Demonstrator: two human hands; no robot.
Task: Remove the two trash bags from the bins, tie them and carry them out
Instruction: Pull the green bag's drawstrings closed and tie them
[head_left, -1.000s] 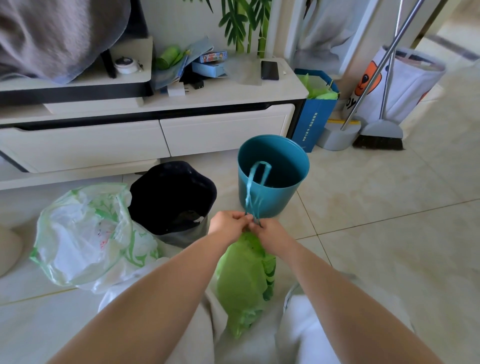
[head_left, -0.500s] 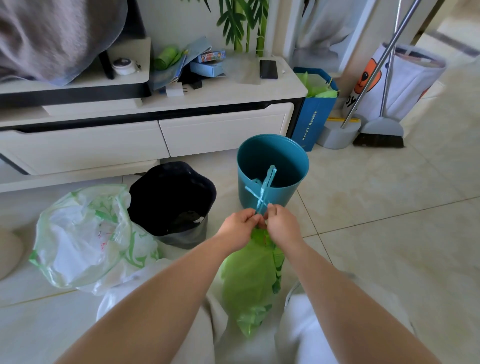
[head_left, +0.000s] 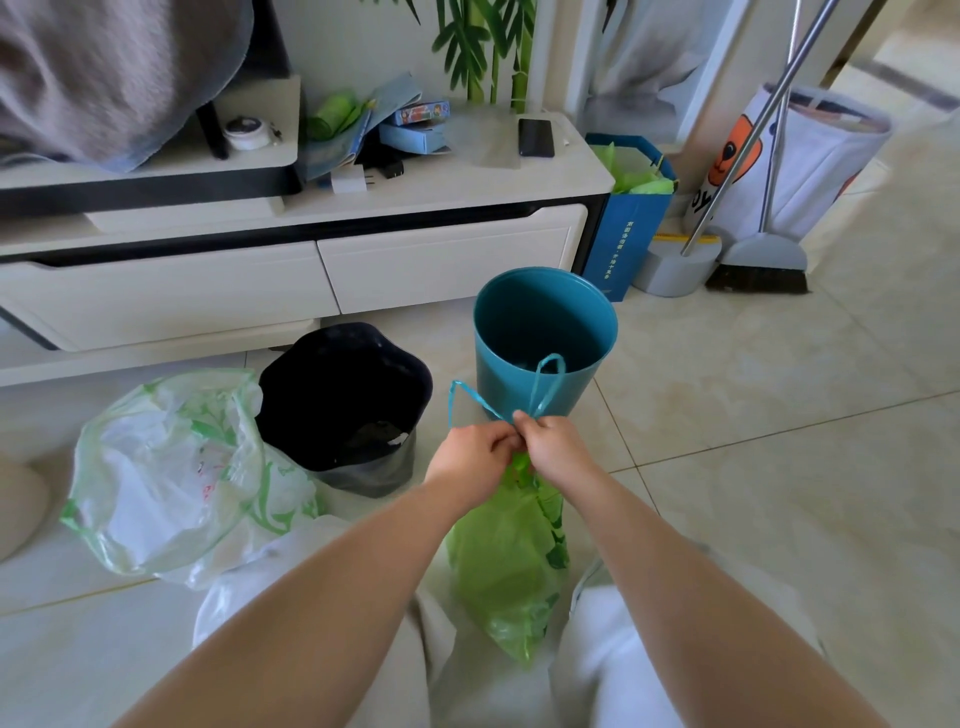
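Note:
A green trash bag (head_left: 506, 561) hangs between my knees, gathered at its neck. My left hand (head_left: 470, 460) and my right hand (head_left: 553, 449) both pinch the neck, touching each other. The bag's blue drawstring (head_left: 545, 387) sticks up from my fingers in two loops. Just beyond stands the teal bin (head_left: 545, 332), with no bag in it. To its left is the black bin (head_left: 345, 400), dark inside. A white-and-green trash bag (head_left: 171, 478) lies on the floor at the left, its mouth loose.
A white TV cabinet (head_left: 311, 260) runs along the back with a phone and boxes on top. A blue paper bag (head_left: 631, 218), a dustpan and broom (head_left: 758, 260) and a white bag stand at the right. Tiled floor stretches to the right.
The drawstring has gone from one tall loop to two spread loops above my fingers. Both hands have stayed at the green bag's neck, working the string.

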